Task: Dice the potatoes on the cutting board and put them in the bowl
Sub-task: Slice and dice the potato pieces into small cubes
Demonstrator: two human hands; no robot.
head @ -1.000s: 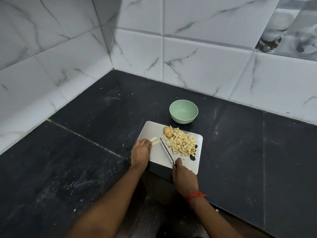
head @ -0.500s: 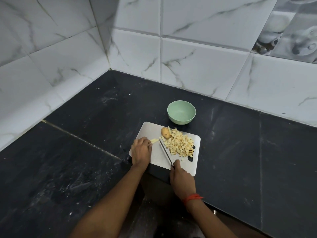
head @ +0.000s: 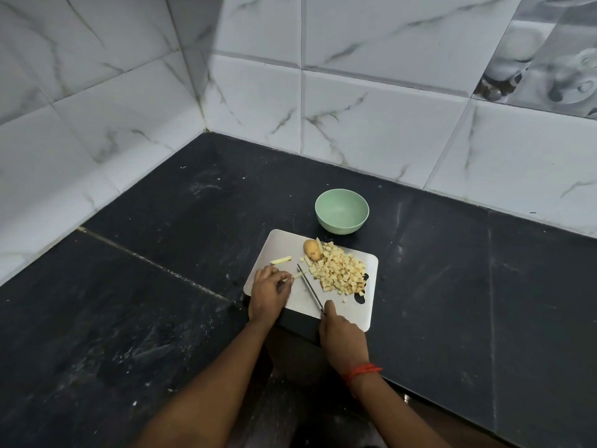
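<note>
Presently the left grip (head: 269, 294) pinches a potato strip (head: 295, 275) on the left part of the board (head: 281, 242), fingers curled over it. The right grip (head: 342, 337) is closed round the knife (head: 310, 291) handle, and the blade runs far-left so that its tip lies just beside the strip's right end. A second strip (head: 281, 260) lies just beyond the left grip. The dice (head: 342, 273) are heaped on the board's right half, with an uncut potato end (head: 312, 249) at their far-left edge. The bowl (head: 341, 211) stands just past the board's far edge. Bare tabletop (head: 161, 286) spreads left and right.
</note>
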